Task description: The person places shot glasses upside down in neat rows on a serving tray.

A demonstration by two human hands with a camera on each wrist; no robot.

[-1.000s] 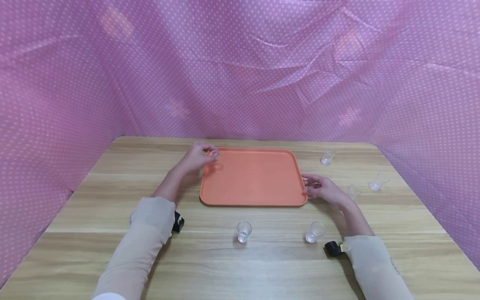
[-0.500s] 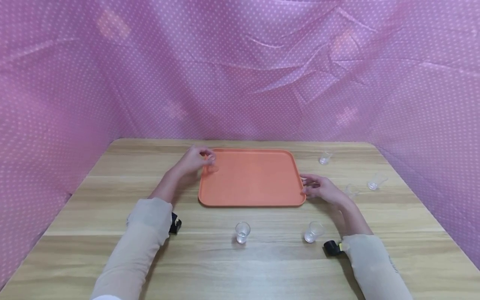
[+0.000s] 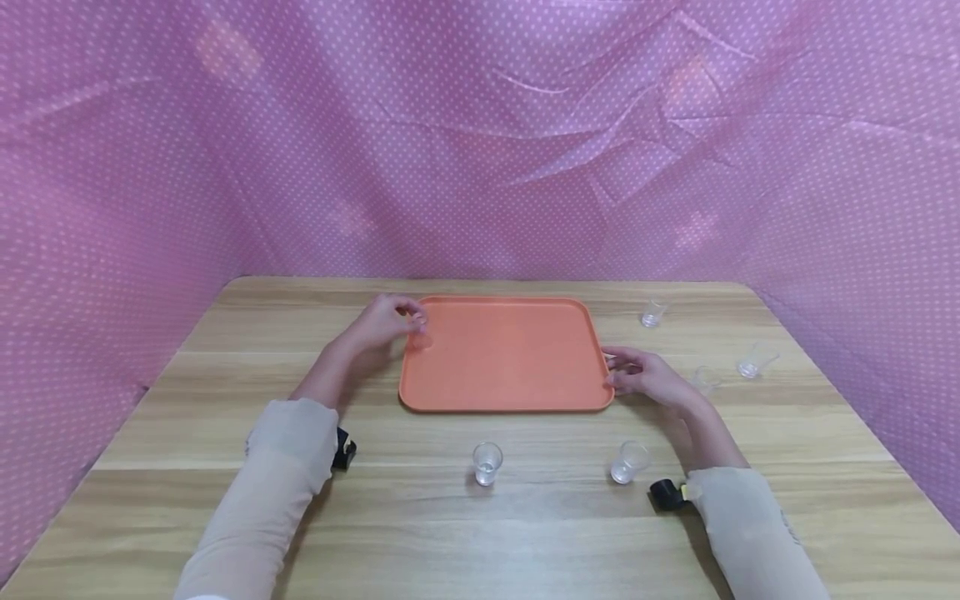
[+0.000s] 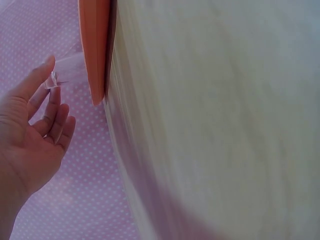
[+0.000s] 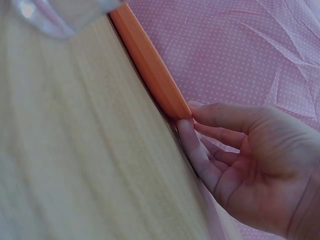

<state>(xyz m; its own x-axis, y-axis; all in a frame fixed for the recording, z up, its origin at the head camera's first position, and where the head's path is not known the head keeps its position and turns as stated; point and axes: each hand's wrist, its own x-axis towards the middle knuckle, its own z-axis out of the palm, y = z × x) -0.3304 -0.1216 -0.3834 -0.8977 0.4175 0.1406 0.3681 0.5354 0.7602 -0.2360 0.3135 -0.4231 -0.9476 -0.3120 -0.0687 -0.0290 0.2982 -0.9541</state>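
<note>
In the head view, my left hand point(image 3: 386, 323) is at the far left corner of an orange tray point(image 3: 510, 358). Its thumb and a fingertip pinch a small clear shot glass point(image 4: 69, 70) by its base. The glass is upside down, its mouth toward the tray, and the tray edge hides part of it in the left wrist view. My right hand point(image 3: 647, 379) holds the tray's right edge. The right wrist view has its thumb and a bent finger on either side of the orange rim point(image 5: 155, 72), with the other fingers curled behind.
Two clear shot glasses stand in front of the tray, one near the middle point(image 3: 487, 463) and one to the right point(image 3: 628, 462). Several more are on the right: a far one point(image 3: 653, 313), a tilted-looking one point(image 3: 756, 362) and one behind my right hand point(image 3: 705, 380). Pink dotted cloth point(image 3: 480, 167) surrounds the wooden table point(image 3: 420, 533).
My left hand has shifted slightly left and nearer with the shot glass, from over the tray toward its left rim. The right hand stays at the tray's edge.
</note>
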